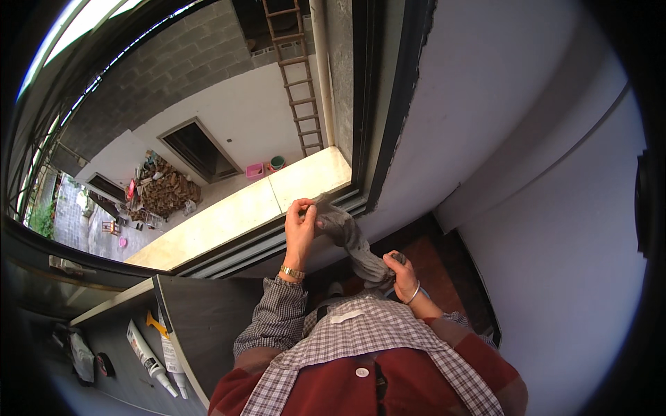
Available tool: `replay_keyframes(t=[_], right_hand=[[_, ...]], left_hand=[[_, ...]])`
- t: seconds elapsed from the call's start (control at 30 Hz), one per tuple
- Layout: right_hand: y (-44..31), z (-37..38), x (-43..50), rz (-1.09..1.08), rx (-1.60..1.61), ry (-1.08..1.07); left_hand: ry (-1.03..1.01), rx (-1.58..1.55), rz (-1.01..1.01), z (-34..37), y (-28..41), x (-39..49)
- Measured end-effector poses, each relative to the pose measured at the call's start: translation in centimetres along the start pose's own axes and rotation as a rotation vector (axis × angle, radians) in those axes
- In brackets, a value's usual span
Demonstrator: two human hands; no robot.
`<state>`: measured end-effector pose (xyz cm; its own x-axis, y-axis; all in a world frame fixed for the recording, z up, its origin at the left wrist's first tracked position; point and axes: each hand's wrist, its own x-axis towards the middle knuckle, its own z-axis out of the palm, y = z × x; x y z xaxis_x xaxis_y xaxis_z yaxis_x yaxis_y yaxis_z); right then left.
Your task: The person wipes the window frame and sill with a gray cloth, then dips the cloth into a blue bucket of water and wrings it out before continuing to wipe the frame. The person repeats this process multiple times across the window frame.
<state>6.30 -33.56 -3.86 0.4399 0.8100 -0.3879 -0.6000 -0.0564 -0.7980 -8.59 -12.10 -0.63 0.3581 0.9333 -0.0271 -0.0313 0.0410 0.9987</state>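
A crumpled grey cloth [354, 242] hangs stretched between my two hands, in front of the window's corner. My left hand [300, 229], with a gold-coloured watch or bracelet at the wrist, pinches its upper end near the window track [239, 255]. My right hand [401, 275], with a silver bangle, grips the lower end close to my checked apron [364, 322]. Part of the cloth's lower end is hidden behind the right fingers. Beyond the left hand lies the pale outer window sill [223, 218].
At lower left, a dark shelf unit [208, 307] holds white sealant tubes [148, 359], a yellow scraper [156, 324] and a roll of tape [105, 364]. A white wall [468, 104] stands on the right. Outside, lower down, are a ladder [294, 78] and stacked firewood [164, 190].
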Motion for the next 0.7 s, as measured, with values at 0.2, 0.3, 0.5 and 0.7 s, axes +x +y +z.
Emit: replay_keyframes(t=[0.2,0.3,0.5,0.7], right_hand=[[-2.1,-2.9,-0.2,-0.144,0.115,0.089],[-3.3,-5.1,0.2,-0.209,0.203,0.187],[-6.7,-8.6,-1.0,-0.322,0.433,0.086],[-10.6,-8.5,-1.8,-0.371,0.621,0.041]], left_hand=[[0.088,0.541,0.304,0.7,2.1,-3.1],[0.087,0.664,0.215,0.3,2.8,-3.8],[0.05,0.935,0.162,-2.9,3.5,-4.8],[-0.29,-0.92,-0.25,-4.9,2.1,-5.1]])
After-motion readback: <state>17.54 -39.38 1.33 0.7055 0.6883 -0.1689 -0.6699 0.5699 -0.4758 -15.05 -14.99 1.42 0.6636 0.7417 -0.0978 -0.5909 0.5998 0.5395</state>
